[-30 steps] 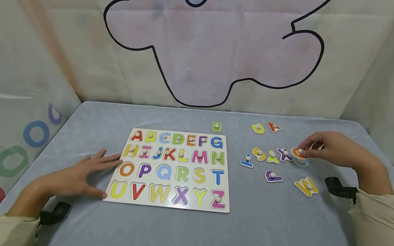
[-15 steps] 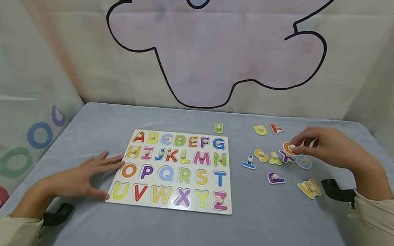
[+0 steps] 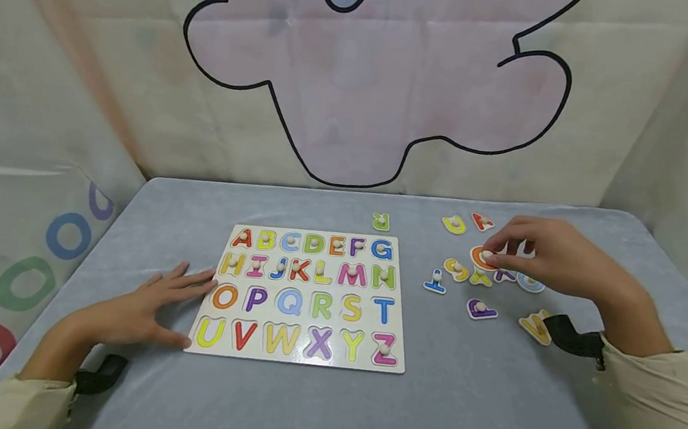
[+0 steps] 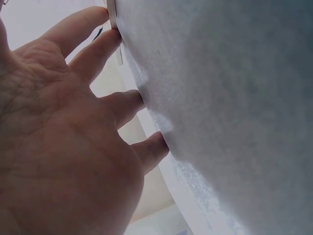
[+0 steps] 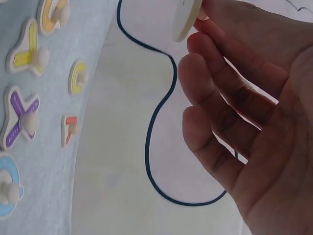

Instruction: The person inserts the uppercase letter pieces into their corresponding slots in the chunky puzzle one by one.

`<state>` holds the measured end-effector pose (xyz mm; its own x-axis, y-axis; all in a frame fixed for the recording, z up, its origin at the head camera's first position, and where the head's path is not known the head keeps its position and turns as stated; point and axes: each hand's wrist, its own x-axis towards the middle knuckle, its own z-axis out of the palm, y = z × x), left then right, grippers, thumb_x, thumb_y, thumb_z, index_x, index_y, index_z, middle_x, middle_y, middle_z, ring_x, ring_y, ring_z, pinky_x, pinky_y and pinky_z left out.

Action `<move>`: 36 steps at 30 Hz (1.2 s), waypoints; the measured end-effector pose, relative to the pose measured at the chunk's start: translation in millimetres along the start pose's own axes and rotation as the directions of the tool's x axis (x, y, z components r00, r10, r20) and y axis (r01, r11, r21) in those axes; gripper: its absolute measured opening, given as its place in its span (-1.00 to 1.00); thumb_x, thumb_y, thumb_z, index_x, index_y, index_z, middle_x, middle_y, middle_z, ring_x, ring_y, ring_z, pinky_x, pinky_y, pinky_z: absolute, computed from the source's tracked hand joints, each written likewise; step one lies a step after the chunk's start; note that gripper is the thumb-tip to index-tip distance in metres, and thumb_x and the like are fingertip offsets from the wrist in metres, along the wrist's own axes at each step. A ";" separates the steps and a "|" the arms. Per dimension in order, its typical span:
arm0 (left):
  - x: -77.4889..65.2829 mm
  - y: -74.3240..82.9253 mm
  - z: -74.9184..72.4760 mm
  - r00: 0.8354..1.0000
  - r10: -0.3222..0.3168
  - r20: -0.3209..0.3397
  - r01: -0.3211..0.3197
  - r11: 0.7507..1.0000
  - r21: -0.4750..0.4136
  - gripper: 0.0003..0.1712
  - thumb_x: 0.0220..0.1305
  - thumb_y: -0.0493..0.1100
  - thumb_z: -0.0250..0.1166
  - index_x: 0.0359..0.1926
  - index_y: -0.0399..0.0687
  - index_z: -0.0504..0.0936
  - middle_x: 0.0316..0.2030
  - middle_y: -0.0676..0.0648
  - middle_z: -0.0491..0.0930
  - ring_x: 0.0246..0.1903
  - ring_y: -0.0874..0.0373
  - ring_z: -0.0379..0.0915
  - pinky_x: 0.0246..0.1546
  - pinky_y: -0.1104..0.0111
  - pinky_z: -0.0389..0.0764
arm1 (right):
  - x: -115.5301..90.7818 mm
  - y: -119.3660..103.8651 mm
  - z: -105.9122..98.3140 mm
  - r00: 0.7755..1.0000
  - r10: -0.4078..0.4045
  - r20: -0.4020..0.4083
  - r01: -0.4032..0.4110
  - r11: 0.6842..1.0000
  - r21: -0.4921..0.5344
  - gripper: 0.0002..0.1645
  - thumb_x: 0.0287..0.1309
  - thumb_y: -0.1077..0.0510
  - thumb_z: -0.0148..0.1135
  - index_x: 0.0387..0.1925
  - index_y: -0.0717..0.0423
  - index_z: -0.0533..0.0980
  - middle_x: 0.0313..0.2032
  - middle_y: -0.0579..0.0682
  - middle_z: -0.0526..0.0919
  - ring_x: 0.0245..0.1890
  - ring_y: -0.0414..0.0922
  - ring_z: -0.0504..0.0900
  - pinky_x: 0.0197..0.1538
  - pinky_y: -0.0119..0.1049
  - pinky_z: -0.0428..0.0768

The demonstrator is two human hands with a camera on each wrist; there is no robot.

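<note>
My right hand pinches an orange letter O piece between thumb and index finger, above the loose letters. In the right wrist view the piece appears edge-on at the fingertips, the other fingers loosely bent. A white alphabet puzzle board lies flat left of centre; A to N and Z carry knobbed pieces, while O to Y show printed recesses. My left hand has its fingers spread, with fingertips and thumb at the board's left edge. The left wrist view shows the palm and extended fingers.
Around the right hand lie a yellow S, yellow Y, purple X, blue Q, blue T, purple P and partly covered yellow W. Farther back are a U, V and R.
My right hand has carried the orange O leftward, off from over the blue Q and past the purple X to above the yellow Y. The left hand stays at the board's edge.
</note>
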<state>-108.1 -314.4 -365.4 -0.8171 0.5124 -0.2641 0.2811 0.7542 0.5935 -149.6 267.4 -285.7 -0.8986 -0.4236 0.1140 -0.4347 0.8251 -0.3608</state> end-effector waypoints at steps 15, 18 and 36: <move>5.8 0.8 -3.8 0.999 -0.023 0.028 0.023 1.000 -0.007 0.09 -0.04 0.20 0.53 0.51 0.26 0.23 0.58 -0.03 -0.02 0.54 -0.37 -0.56 0.37 -0.42 -0.38 | 36.5 -62.1 34.0 0.995 -0.079 0.061 0.076 0.996 0.049 -0.86 0.14 -0.03 0.44 -0.23 -0.22 0.72 -0.29 -0.29 0.65 -0.29 -0.26 0.53 -0.24 -0.32 0.51; 3.1 0.2 -3.3 0.999 -0.039 0.028 0.039 0.999 -0.007 0.11 -0.06 0.23 0.52 0.51 0.24 0.22 0.59 -0.03 -0.02 0.55 -0.36 -0.58 0.38 -0.41 -0.39 | 48.7 -79.2 44.0 0.992 -0.098 0.075 0.092 0.993 0.078 -0.82 0.13 -0.03 0.45 -0.20 -0.19 0.73 -0.24 -0.27 0.68 -0.24 -0.25 0.57 -0.20 -0.31 0.55; -1.8 -4.2 0.7 1.000 -0.021 0.009 0.021 0.999 -0.041 0.10 -0.04 0.22 0.52 0.51 0.26 0.21 0.58 -0.03 0.00 0.55 -0.34 -0.58 0.38 -0.40 -0.43 | 99.0 -191.9 86.8 0.979 -0.178 0.100 0.164 0.977 0.136 -0.83 0.18 -0.10 0.39 -0.23 -0.19 0.73 -0.25 -0.28 0.65 -0.27 -0.28 0.56 -0.19 -0.37 0.54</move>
<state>-107.5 -318.2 -367.9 -0.8179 0.5007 -0.2834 0.2431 0.7472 0.6186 -150.0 34.7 -285.5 -0.7965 -0.5989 0.0836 -0.5639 0.6858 -0.4601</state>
